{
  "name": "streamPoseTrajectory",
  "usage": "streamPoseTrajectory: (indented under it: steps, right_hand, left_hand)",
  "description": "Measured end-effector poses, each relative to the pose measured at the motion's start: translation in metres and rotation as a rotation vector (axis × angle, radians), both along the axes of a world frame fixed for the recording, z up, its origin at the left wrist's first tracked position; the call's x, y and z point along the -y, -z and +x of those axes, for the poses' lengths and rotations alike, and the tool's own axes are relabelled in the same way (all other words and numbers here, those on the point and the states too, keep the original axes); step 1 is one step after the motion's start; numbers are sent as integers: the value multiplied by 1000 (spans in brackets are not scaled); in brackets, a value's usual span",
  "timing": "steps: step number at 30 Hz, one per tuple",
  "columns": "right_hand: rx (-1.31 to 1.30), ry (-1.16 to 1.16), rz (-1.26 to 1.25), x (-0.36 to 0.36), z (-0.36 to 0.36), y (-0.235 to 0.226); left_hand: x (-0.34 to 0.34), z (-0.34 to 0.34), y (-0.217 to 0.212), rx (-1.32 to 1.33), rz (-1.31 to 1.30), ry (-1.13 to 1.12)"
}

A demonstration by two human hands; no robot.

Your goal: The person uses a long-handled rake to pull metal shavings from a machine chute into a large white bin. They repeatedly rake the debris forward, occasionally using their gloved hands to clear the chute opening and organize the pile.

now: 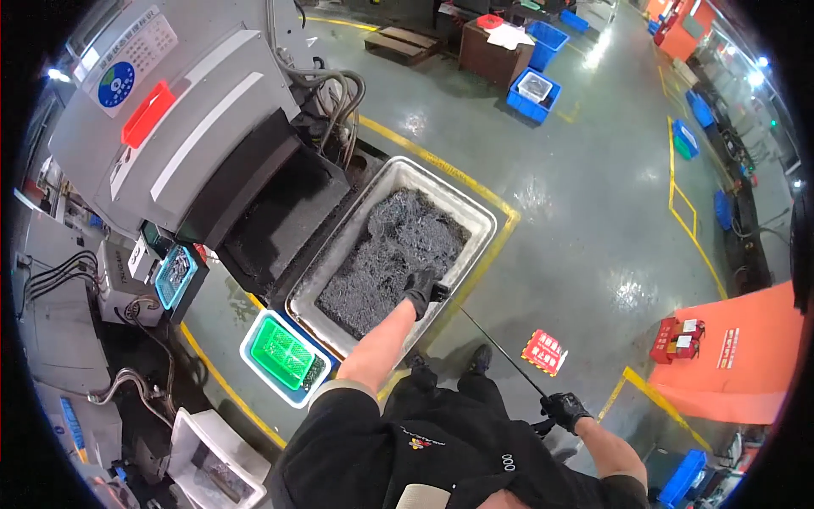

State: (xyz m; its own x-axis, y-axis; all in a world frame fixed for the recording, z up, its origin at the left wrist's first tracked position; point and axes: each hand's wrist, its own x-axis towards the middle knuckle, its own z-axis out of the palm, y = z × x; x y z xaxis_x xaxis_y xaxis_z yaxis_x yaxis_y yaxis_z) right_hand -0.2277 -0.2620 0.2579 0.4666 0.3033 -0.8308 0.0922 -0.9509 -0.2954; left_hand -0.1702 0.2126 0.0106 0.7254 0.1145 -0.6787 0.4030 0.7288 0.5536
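L hand, black-gloved, is over dark shavings in the white tub, by its R rim; can't tell if fingers are apart or tog. R hand, same glove, fingers clamped on thin rod, which slopes far-L twd tub. Grn basket sits near L.

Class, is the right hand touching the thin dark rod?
Touching: the head view shows the right hand closed around the thin dark rod.

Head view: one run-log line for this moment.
left hand: over bin of dark shavings, grip unclear | right hand: grips rod | green basket: beside bin
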Motion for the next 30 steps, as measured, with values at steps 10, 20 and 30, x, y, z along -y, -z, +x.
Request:
streamPoseTrajectory:
  steps: [10, 20, 30]
  right_hand:
    - [-99, 447, 218, -9, -28, -86]
    - [-382, 489, 555, -118, 45, -87]
    - [-558, 191, 873, -147, 84, -70]
  left_hand:
    - [78, 7, -80, 53, -326, -113]
    - [-45, 86, -192, 566, -286, -325]
    - [-110, 91, -173, 621, -48, -118]
